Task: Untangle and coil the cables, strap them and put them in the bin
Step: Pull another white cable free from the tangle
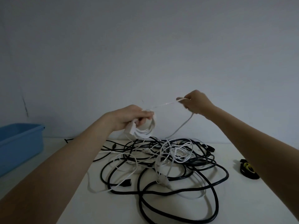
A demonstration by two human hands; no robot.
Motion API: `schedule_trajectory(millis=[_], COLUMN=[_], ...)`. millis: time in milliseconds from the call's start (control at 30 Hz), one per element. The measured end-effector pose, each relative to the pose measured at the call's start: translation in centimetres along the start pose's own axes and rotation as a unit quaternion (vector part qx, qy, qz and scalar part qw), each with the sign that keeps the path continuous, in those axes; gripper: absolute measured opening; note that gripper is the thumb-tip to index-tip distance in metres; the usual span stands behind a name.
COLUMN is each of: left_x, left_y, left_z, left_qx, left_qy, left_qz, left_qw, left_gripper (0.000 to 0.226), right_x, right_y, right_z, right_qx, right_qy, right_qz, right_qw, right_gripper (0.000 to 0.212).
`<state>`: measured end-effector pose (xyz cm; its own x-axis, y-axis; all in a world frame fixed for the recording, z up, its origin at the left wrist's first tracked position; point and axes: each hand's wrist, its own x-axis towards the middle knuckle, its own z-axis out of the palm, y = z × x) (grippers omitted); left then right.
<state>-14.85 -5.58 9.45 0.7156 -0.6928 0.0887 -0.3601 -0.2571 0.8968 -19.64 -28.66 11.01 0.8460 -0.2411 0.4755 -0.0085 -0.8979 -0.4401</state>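
We coil a white cable above a table strewn with tangled cords.

Before us the white table (90, 206) carries a blue bin (19, 147) at its left edge, a sprawling tangle of black and white cables (161, 165) in the middle, and a small strapped black coil (247, 170) at right. Above the tangle, our left hand (129, 118) grips the white coil (145, 128), while our right hand (196, 101), held apart, pinches its loose strand.

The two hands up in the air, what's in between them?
In the head view, a stretch of white cable runs between them, from the coil the left hand grips to the right hand, which pinches it.
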Motion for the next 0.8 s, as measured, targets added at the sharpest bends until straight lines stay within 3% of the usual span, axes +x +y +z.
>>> schedule_trajectory(millis=[67,200,300,433,533,633,700,800], left_x=[-0.8,-0.7,-0.5,0.4,1.3,2.0,2.4,2.7], left_y=[1.0,2.8,3.8,3.6,2.8,2.7,2.9,3.3], left_z=[0.1,0.6,1.0,1.4,1.8,1.4,0.4,-1.6], left_qx=[-0.158,-0.291,-0.282,-0.278,-0.321,-0.349,-0.367,-0.371], left_qy=[-0.016,-0.054,-0.026,0.057,0.121,0.177,0.208,0.251], left_qz=[0.034,0.101,0.111,0.11,0.125,0.145,0.159,0.179], left_qw=[0.987,0.95,0.953,0.953,0.931,0.909,0.892,0.876], left_gripper=[0.018,0.024,0.028,0.031,0.036,0.041,0.043,0.043], right_x=[0.3,-0.6,-1.3,-2.1,-2.8,-3.4,-3.5,-3.6], right_y=[-0.2,-2.0,-2.7,-4.0,-5.7,-6.3,-5.6,-4.3], right_z=[0.2,2.7,4.6,5.6,5.8,5.5,5.3,5.0], right_qx=[0.106,0.241,0.102,-0.024,-0.001,0.106,0.174,0.19], right_qy=[0.08,-0.004,-0.079,-0.146,-0.231,-0.302,-0.317,-0.322], right_qz=[0.034,0.122,0.102,0.029,-0.01,-0.004,-0.003,-0.025], right_qw=[0.991,0.963,0.986,0.989,0.973,0.947,0.932,0.927], right_gripper=[0.05,0.048,0.046,0.022,0.017,0.008,0.007,0.015])
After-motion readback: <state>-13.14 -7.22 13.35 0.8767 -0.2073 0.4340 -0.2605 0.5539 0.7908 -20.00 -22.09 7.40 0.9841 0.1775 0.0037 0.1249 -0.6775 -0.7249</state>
